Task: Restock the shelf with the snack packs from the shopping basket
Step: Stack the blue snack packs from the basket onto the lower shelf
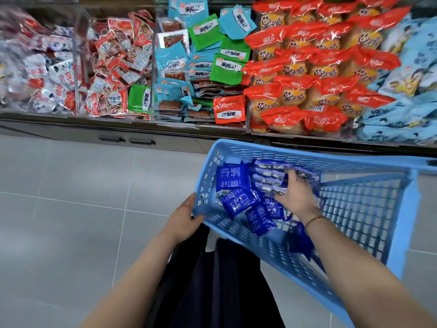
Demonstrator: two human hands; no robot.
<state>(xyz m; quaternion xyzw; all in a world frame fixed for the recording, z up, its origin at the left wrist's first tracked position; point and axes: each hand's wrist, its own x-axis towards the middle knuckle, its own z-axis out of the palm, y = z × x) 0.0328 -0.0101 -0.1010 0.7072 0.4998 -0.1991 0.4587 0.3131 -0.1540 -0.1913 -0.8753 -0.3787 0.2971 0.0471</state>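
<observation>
Dark blue snack packs (233,177) lay in the shopping basket (307,151), centre-right of frame, below the shelf (71,125) that ran across the top.

Handling, by judgement: small foil pillow packs, light, soft, crinkly and slick. They would probably slide off each other if scooped loosely. They are best taken several at once, squeezed flat across the faces, or singly by a sealed edge. The contents could crush, so a moderate squeeze.

Right hand (296,194) was inside the basket, grip curled over an upright row of packs, fingers on the far side and thumb on the near side. Could not tell whether the row was lifted.

Left hand (183,223) gripped the basket's near-left rim corner, thumb over the edge.

Counts:
- One basket.
- Two hands.
- About four packs in the row under the right hand.
- Four or five loose packs to the left of and below it.
- Roughly nine in total; the exact number was unclear because of overlap and the arm.
- Five shelf bins in view, all stocked with other snacks; none showed this dark blue.
</observation>
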